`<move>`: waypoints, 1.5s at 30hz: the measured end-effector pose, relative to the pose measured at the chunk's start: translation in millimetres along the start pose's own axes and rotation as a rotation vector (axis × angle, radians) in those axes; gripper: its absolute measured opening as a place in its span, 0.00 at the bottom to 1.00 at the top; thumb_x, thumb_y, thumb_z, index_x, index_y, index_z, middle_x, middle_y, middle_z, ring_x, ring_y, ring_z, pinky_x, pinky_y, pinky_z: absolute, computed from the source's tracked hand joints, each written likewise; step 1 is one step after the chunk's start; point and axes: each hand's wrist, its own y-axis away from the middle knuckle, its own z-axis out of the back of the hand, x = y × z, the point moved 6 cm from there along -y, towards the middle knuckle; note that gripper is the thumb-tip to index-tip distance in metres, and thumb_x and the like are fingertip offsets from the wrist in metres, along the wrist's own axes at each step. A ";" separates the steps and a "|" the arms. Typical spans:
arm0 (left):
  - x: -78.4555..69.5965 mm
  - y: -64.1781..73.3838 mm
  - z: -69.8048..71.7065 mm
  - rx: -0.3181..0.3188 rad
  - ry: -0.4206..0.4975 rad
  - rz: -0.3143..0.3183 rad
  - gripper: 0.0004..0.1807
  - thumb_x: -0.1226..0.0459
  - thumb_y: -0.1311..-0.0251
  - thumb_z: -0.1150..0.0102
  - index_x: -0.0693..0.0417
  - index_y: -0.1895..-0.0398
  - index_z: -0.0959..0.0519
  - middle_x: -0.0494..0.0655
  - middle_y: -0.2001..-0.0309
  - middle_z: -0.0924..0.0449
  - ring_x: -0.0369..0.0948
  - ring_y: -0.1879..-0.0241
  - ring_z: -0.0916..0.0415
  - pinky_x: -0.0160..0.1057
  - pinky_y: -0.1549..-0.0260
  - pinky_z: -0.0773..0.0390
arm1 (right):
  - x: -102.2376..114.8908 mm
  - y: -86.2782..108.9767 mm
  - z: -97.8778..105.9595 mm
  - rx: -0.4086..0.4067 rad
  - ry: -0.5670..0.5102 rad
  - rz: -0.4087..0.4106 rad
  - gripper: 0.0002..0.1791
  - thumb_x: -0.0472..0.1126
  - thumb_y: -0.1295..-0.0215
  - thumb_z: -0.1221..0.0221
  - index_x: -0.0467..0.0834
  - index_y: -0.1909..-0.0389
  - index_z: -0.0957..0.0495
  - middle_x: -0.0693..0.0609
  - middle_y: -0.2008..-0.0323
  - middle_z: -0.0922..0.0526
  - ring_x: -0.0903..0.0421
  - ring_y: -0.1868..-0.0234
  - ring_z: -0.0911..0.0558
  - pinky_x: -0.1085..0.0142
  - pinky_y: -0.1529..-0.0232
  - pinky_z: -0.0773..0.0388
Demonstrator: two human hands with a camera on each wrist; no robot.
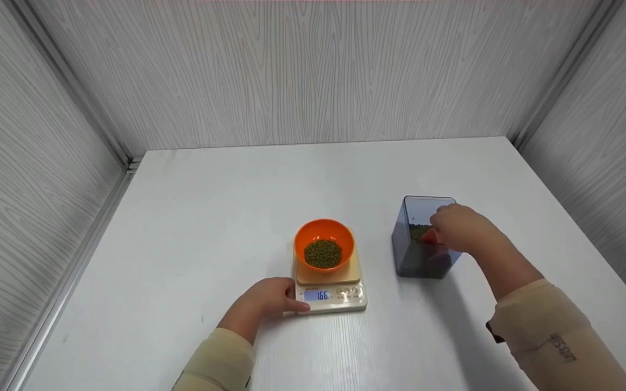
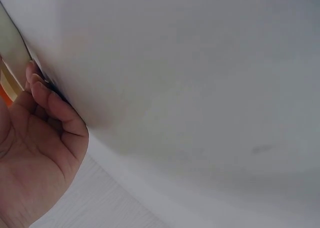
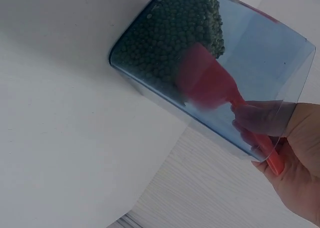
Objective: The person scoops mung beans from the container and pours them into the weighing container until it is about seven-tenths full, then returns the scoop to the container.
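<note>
My right hand point(image 1: 462, 228) reaches into a tall, see-through bluish container point(image 1: 400, 252) and grips the handle of a red scoop point(image 3: 207, 82). The scoop's head is down among small green beans point(image 3: 160, 42), seen through the container wall in the right wrist view. At the left front corner of a kitchen scale point(image 1: 354, 304), my left hand point(image 1: 269, 298) holds the edge, thumb along the front and fingers curled at the side. On the scale's platform sits an orange bowl point(image 1: 305, 233) with green beans point(image 1: 323, 254) in its bottom. The scale's lit display appears to read 166.
The scale and the container stand a short gap apart on a white table point(image 1: 210, 217). Grey wood-grain panels point(image 1: 313, 76) close off the back and both sides.
</note>
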 end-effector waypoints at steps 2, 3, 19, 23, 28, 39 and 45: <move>-0.3 0.9 0.2 0.001 0.004 0.003 0.22 0.45 0.57 0.34 0.51 0.77 0.31 0.42 0.79 0.34 0.41 0.72 0.34 0.39 0.71 0.37 | -2.3 -0.8 -2.1 -0.003 -0.031 0.013 0.03 0.30 0.46 0.44 0.37 0.72 0.22 0.49 0.77 0.27 0.53 0.75 0.30 0.57 0.67 0.27; -0.7 1.4 0.2 0.001 0.007 0.003 0.22 0.45 0.57 0.34 0.51 0.77 0.31 0.42 0.79 0.34 0.41 0.72 0.34 0.39 0.71 0.37 | -3.3 -1.1 -2.9 -0.004 -0.047 0.017 0.02 0.30 0.46 0.44 0.38 0.73 0.22 0.49 0.78 0.28 0.53 0.75 0.31 0.58 0.68 0.28; -0.6 1.5 0.2 -0.007 0.009 -0.020 0.22 0.46 0.56 0.33 0.50 0.77 0.31 0.41 0.79 0.35 0.40 0.73 0.35 0.39 0.71 0.38 | -12.8 4.1 -0.8 -0.083 -0.216 0.065 0.04 0.30 0.45 0.43 0.40 0.71 0.22 0.52 0.76 0.28 0.55 0.72 0.31 0.62 0.69 0.31; -0.2 0.7 -0.7 -0.011 0.010 -0.033 0.22 0.45 0.57 0.33 0.50 0.78 0.31 0.41 0.80 0.35 0.40 0.73 0.35 0.38 0.72 0.38 | -13.8 7.6 3.3 -0.085 -0.249 0.050 0.04 0.30 0.45 0.42 0.40 0.70 0.21 0.52 0.75 0.27 0.54 0.72 0.30 0.61 0.68 0.30; -0.4 0.9 0.1 -0.014 0.017 -0.031 0.23 0.45 0.57 0.33 0.50 0.78 0.31 0.41 0.80 0.35 0.40 0.74 0.35 0.38 0.73 0.38 | -15.8 12.4 9.8 -0.107 -0.305 0.030 0.04 0.30 0.45 0.42 0.40 0.69 0.20 0.51 0.74 0.25 0.54 0.70 0.29 0.60 0.67 0.29; 0.3 0.5 0.2 -0.010 0.016 -0.007 0.22 0.45 0.57 0.33 0.50 0.77 0.30 0.42 0.79 0.34 0.40 0.72 0.34 0.38 0.72 0.37 | -30.8 19.1 8.6 -0.140 -0.383 -0.006 0.07 0.30 0.45 0.42 0.40 0.65 0.21 0.51 0.69 0.23 0.53 0.66 0.27 0.59 0.64 0.27; -0.5 1.5 0.6 -0.006 0.008 0.008 0.22 0.45 0.56 0.34 0.50 0.77 0.30 0.42 0.79 0.34 0.41 0.72 0.34 0.39 0.71 0.37 | -36.1 24.1 8.9 -0.159 -0.406 -0.007 0.07 0.31 0.44 0.41 0.40 0.64 0.21 0.50 0.68 0.23 0.53 0.65 0.27 0.59 0.63 0.27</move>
